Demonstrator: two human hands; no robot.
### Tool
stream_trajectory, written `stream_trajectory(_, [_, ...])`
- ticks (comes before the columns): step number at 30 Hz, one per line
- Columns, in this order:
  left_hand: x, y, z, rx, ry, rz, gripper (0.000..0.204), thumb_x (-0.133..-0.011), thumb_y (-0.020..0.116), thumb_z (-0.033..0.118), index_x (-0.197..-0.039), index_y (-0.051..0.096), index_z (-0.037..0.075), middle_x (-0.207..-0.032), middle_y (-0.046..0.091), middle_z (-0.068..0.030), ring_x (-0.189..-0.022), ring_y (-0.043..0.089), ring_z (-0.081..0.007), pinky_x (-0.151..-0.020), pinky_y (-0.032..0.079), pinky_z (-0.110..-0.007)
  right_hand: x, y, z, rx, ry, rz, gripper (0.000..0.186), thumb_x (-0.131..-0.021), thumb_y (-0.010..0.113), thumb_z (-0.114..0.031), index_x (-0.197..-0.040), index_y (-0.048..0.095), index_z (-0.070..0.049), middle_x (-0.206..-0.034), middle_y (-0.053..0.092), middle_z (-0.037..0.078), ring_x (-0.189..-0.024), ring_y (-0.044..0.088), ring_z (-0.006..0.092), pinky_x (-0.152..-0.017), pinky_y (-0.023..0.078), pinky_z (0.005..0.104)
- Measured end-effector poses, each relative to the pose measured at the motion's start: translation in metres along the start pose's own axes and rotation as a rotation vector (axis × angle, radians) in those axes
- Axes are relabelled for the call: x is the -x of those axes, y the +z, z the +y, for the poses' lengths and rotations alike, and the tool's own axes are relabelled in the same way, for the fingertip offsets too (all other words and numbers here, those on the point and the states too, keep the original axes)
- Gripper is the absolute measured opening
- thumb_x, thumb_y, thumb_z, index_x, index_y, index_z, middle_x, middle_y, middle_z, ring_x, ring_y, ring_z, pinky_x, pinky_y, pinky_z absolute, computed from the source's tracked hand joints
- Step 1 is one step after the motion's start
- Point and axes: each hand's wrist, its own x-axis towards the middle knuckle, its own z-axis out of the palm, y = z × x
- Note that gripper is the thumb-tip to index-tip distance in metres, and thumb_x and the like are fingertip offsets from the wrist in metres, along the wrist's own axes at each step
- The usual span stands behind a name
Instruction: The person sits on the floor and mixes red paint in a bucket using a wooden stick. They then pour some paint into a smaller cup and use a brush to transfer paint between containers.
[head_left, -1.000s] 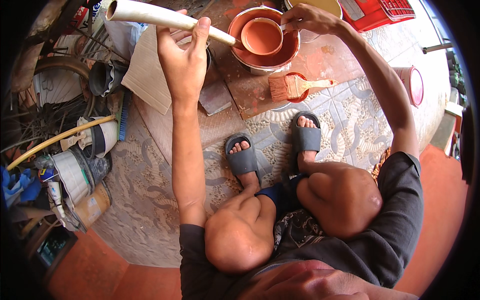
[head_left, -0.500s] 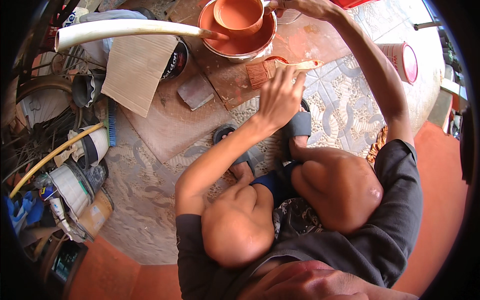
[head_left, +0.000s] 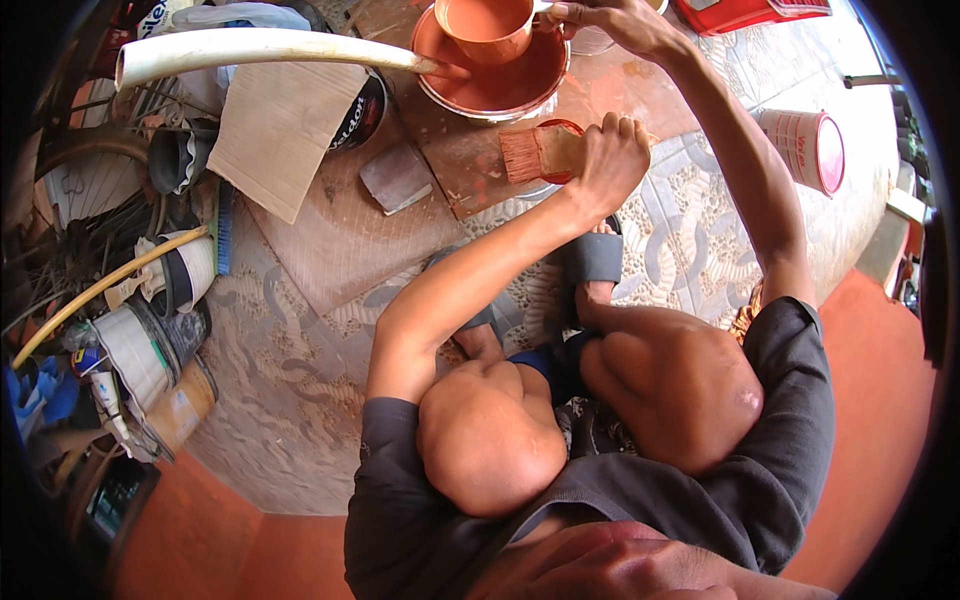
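Observation:
My right hand (head_left: 590,25) grips the handle of an orange-smeared cup (head_left: 487,25) of orange paint over a paint bucket (head_left: 492,85), whose inside is coated orange. My left hand (head_left: 608,165) is closed on the wooden handle of a paintbrush (head_left: 522,156); its wide, orange-stained bristles face left over a small red-rimmed container (head_left: 560,127), mostly hidden by brush and hand. A long white pipe (head_left: 230,50) lies with its right end, stained orange, in the bucket and its open left end out to the left.
Cardboard (head_left: 275,130) covers part of a dark bucket (head_left: 360,115). A flat slab (head_left: 395,177) lies on boards (head_left: 320,240). Red-and-white pail (head_left: 810,150) and red crate (head_left: 750,10) are at right. Bicycle wheel (head_left: 90,145), yellow hose (head_left: 110,285) and clutter crowd the left. My feet in sandals (head_left: 595,260) stand on patterned tiles.
My left hand has left the pipe, moved down and right, and closed on the brush handle. The pipe now rests unheld. My right hand still holds the cup, now higher in view.

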Motion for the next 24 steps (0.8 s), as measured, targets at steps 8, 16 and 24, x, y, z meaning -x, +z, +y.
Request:
stream_trajectory(8, [0.009, -0.051, -0.002, 0.041, 0.103, 0.194, 0.016, -0.080, 0.064, 0.013, -0.092, 0.066, 0.003, -0.084, 0.067, -0.0091, -0.079, 0.063, -0.0226, -0.062, 0.052, -0.034, 0.011, -0.010, -0.019, -0.005, -0.028, 0.032, 0.026, -0.099, 0.063, -0.025, -0.097, 0.071, -0.001, -0.088, 0.071, 0.004, -0.080, 0.064, 0.0106, -0.076, 0.051, 0.0271])
stream_trajectory(16, [0.033, -0.132, -0.010, 0.080, 0.070, 0.227, 0.031, -0.082, 0.061, 0.011, -0.112, 0.065, 0.003, -0.085, 0.062, -0.0047, -0.082, 0.058, -0.0217, -0.068, 0.050, -0.034, 0.020, -0.010, -0.020, 0.070, -0.004, 0.126, 0.024, -0.098, 0.063, -0.024, -0.099, 0.072, -0.002, -0.088, 0.071, 0.003, -0.077, 0.063, 0.0098, -0.071, 0.050, 0.0264])
stream_trajectory(24, [0.073, -0.216, -0.041, 0.460, -0.261, 0.569, 0.031, -0.084, 0.070, -0.004, -0.113, 0.060, -0.001, -0.094, 0.066, -0.0112, -0.078, 0.060, -0.0255, -0.069, 0.051, -0.035, 0.023, 0.000, -0.001, 0.002, 0.056, 0.164, 0.029, -0.100, 0.060, -0.029, -0.104, 0.072, -0.002, -0.089, 0.071, 0.003, -0.078, 0.064, 0.0114, -0.073, 0.052, 0.0264])
